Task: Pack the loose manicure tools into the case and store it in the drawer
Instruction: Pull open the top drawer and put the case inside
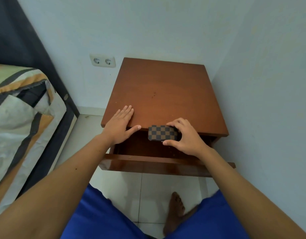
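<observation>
Fingers (173, 124) + thumb of R hand (184, 137) pinch closed checkered case (161, 133), held over open drawer (148, 163) just below nightstand (166, 94) front edge, prob. to lower in. L hand (120, 124) flat on front-left corner, likely steadying.

Your way into the drawer (148, 149) is the gap at frame centre, between the nightstand top (166, 94) above and the drawer front (157, 165) below. The case (161, 133) and your right hand (186, 138) fill the right half of that gap; your left hand (120, 125) lies flat over the top's front left edge, its thumb along the lip. The middle and left of the opening stay passable. The wall (269, 83) closes off the right side, and the bed (27, 109) crowds the left of the frame.
</observation>
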### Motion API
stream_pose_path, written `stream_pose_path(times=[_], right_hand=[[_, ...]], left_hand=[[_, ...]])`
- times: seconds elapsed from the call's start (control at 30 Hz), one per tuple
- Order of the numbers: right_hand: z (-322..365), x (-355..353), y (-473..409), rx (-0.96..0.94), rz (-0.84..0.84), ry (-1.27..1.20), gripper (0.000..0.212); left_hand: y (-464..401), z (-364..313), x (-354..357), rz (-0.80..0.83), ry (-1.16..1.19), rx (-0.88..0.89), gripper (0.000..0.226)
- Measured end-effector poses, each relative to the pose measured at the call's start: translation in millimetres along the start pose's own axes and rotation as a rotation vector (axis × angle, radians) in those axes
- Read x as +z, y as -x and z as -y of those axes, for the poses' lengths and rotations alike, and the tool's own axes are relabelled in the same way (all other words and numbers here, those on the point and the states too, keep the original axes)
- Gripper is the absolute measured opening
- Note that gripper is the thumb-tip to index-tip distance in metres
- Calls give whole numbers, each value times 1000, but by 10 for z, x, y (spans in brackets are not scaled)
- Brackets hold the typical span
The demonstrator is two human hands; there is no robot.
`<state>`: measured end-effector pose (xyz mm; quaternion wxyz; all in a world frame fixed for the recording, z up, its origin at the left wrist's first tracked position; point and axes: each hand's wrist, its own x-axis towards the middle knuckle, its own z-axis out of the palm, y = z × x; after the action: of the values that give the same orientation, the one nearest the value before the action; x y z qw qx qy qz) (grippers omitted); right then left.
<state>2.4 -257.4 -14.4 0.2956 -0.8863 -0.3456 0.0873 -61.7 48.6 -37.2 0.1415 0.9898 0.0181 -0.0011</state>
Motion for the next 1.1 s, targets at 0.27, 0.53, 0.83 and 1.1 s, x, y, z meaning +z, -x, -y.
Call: stream_pose_path(times=[0.27,0.53,0.83,1.1], right_hand=[[-114,203,303,84,54,-45,77],[-186,322,-30,202,267,-100,74],[-354,665,-405,248,419,41,86],[-503,820,-547,224,528,222,84]], left_hand=[[5,-21,-11,-6,8,-15,90],[9,-14,3,-34,14,2,91],[4,61,20,-76,-15,38,90],[-19,89,43,-86,-43,33,90]])
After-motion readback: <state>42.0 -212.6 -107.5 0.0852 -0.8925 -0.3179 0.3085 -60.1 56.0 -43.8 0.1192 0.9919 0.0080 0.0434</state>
